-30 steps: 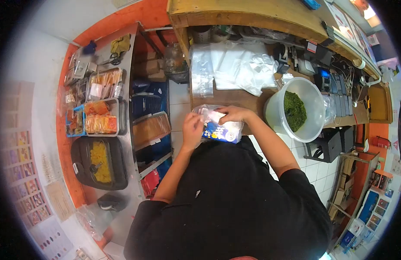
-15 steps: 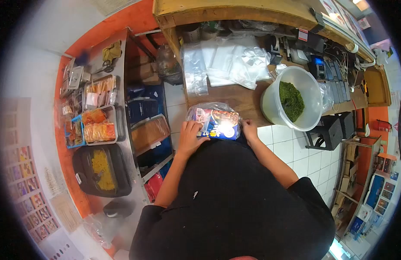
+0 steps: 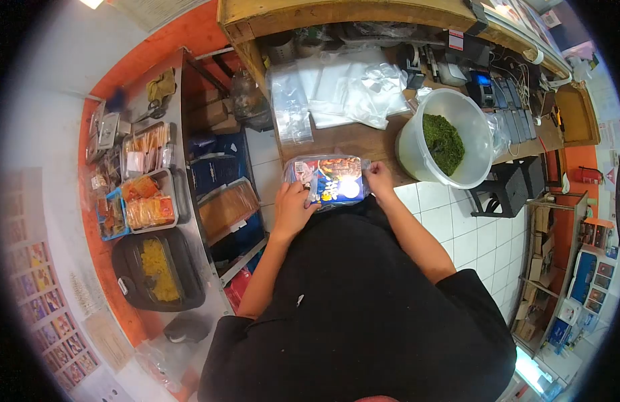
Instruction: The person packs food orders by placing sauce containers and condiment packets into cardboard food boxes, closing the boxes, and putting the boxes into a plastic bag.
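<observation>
A blue printed food package (image 3: 340, 181) in clear plastic wrapping lies at the front edge of the wooden table (image 3: 347, 145), close to my body. My left hand (image 3: 296, 206) grips its left side, with the fingers over the top and the thumb along the near edge. On the opposite side my right hand (image 3: 379, 179) pinches the package's right edge between thumb and fingers. Reddish print and a small code square show on the package's left part.
Clear plastic bags (image 3: 353, 87) lie at the back of the table. A translucent bucket (image 3: 414, 151) of green shredded material stands to the right, beside a card terminal (image 3: 482, 80). At left, a metal counter (image 3: 204, 268) bears trays and a black tub (image 3: 125, 261).
The package now sits flatter and squarer to me, its wrapping drawn closer around it. My right hand has moved slightly up and left onto its edge. The whole view has shifted a little.
</observation>
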A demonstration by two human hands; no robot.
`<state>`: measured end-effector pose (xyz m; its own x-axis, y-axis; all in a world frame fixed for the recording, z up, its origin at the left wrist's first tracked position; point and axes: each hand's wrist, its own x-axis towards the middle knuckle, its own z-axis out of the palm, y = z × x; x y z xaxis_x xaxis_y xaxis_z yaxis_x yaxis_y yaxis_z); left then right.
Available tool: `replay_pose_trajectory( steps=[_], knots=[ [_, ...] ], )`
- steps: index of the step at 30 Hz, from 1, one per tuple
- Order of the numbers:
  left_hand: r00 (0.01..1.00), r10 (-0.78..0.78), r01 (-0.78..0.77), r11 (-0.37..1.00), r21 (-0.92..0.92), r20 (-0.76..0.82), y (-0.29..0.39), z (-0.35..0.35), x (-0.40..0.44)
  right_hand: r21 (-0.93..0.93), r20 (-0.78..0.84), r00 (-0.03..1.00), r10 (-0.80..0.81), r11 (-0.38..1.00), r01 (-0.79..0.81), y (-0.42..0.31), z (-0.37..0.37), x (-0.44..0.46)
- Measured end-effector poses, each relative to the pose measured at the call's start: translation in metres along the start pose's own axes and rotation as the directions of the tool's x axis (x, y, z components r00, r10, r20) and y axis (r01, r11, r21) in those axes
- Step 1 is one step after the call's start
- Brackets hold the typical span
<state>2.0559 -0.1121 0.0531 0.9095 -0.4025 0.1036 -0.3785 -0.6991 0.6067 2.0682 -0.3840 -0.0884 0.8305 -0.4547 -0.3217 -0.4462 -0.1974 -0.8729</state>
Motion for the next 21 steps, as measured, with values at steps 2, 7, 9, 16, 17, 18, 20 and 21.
replay_pose_trajectory(
  steps=[2, 7, 9, 16, 17, 18, 20, 21],
  knots=[
    [1.0, 0.002, -0.002, 1.0, 0.015, 0.003, 0.001, 0.002, 0.001, -0.066, -0.074, 0.996, -0.052, 0.997, 0.047, 0.027, 0.012, 0.033],
    [1.0, -0.019, 0.02, 0.999, 0.047, -0.018, 0.001, 0.012, 0.002, -0.487, -0.3, 0.95, -0.086, 0.87, -0.075, -0.073, 0.015, 0.001],
    [0.999, -0.011, 0.013, 0.999, 0.038, -0.045, -0.001, 0.012, 0.003, -0.393, -0.283, 0.919, -0.276, 0.907, 0.151, -0.069, 0.013, -0.003],
    [0.995, -0.026, 0.026, 1.0, 0.0, -0.098, 0.005, 0.014, 0.003, -0.346, 0.025, 0.999, -0.022, 0.938, 0.03, -0.003, -0.01, -0.022],
    [0.995, -0.027, 0.027, 1.0, -0.004, -0.098, 0.005, 0.015, 0.003, -0.297, 0.052, 0.987, -0.15, 0.942, 0.158, 0.002, -0.017, -0.031],
    [0.995, -0.031, 0.03, 1.0, -0.009, -0.1, 0.005, 0.015, 0.004, -0.3, 0.053, 0.987, -0.15, 0.94, 0.159, -0.005, -0.022, -0.032],
    [0.994, -0.038, 0.037, 0.999, -0.015, -0.098, 0.004, 0.014, 0.002, -0.327, -0.029, 0.972, -0.232, 0.921, 0.21, -0.029, -0.03, -0.041],
    [0.995, -0.045, 0.044, 0.999, -0.015, -0.087, 0.004, 0.014, 0.001, -0.28, -0.083, 0.952, -0.294, 0.924, 0.261, -0.063, -0.035, -0.054]
  ],
)
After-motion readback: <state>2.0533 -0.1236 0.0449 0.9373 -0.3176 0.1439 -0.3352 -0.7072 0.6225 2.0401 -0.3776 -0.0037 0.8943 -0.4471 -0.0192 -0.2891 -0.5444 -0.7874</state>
